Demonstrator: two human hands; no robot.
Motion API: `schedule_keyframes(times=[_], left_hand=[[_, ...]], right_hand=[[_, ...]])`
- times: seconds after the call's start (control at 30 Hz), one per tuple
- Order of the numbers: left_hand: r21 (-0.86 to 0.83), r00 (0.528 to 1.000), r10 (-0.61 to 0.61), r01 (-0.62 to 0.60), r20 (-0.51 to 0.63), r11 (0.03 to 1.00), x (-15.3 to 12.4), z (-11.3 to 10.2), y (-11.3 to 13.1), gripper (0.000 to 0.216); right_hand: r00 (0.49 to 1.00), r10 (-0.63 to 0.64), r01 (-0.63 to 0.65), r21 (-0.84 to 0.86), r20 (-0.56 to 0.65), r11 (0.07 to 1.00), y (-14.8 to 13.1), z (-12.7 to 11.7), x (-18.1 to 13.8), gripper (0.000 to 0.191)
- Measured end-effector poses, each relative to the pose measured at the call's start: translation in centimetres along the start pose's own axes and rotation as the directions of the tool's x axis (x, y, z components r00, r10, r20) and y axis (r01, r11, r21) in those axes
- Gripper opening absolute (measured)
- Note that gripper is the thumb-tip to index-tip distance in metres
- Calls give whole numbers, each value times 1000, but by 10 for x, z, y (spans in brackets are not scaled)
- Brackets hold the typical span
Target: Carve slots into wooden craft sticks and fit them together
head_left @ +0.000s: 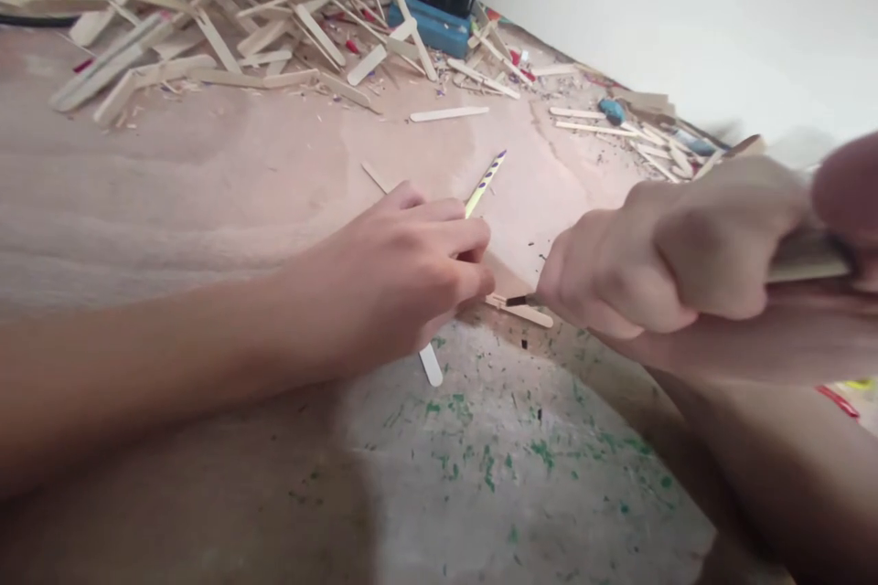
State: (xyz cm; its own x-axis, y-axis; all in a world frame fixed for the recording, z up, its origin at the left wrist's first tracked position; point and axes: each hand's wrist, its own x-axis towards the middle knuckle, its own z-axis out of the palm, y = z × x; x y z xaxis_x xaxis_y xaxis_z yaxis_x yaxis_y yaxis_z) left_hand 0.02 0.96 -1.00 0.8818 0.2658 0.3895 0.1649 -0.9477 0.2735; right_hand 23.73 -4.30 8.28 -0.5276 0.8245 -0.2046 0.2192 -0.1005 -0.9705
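My left hand [429, 265] lies low over the table, fingers curled and pressing on a wooden craft stick [531, 314] whose rounded end pokes out to the right. Under the same hand, a white stick end [431, 366] shows at the wrist side and a thin stick tip [372, 175] beyond the knuckles. A yellow pencil [488, 180] with purple spots sticks out past the fingers. My right hand [651, 256], blurred, is wrapped round a thin tool; its dark narrow tip [519, 300] touches or nearly touches the craft stick. Most of the tool is hidden in the fist.
A large heap of craft sticks [274, 9] covers the back left. Behind it stands a black object on a blue base [435, 26]. More sticks and a blue lump [611, 111] lie along the white wall. Green specks and small dark bits dot the tabletop [480, 457].
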Motion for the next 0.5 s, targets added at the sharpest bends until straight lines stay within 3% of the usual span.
schedule_keyframes(times=[0.23, 0.5], left_hand=[[2, 1000, -16, 16, 25, 1000, 1, 0, 1, 27], [-24, 998, -42, 43, 41, 999, 2, -1, 0, 29]], right_hand=[[997, 69, -65, -115, 37, 991, 0, -8, 2, 98], [997, 79, -79, -64, -2, 995, 11, -11, -7, 92]])
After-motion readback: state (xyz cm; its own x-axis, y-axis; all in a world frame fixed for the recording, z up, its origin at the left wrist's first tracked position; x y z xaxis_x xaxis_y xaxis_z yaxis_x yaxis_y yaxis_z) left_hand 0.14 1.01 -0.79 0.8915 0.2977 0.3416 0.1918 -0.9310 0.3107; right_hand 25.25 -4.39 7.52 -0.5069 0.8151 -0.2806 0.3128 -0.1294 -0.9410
